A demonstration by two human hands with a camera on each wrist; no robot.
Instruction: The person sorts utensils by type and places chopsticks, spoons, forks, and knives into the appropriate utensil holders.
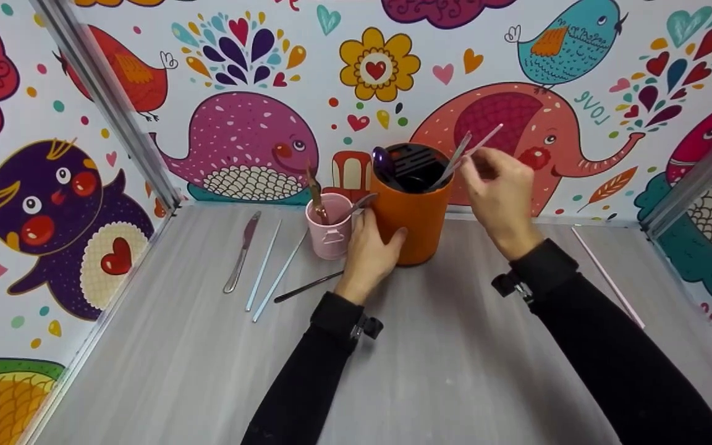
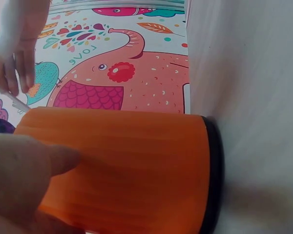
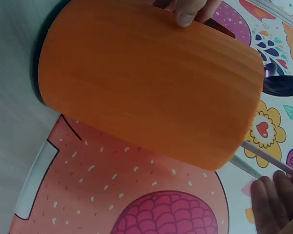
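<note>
An orange utensil holder (image 1: 421,222) with a black slotted insert (image 1: 416,162) stands upright by the back wall. My left hand (image 1: 369,253) holds its left side, the thumb lying across the orange surface. At the right of the rim my right hand (image 1: 501,194) pinches a thin pink straw (image 1: 491,134), slanted with its lower end at the opening. Beside it a greyish straw (image 1: 460,150) leans out of the holder. A dark purple spoon (image 1: 382,161) stands in the holder's left side. The right wrist view shows both straws and the spoon (image 3: 283,85) past the rim.
A pink cup (image 1: 330,241) with a brownish-handled utensil and a metal handle stands left of the holder. A table knife (image 1: 243,250), two light blue straws (image 1: 263,266) and a dark thin stick (image 1: 306,287) lie further left. Another pink straw (image 1: 606,275) lies at the right.
</note>
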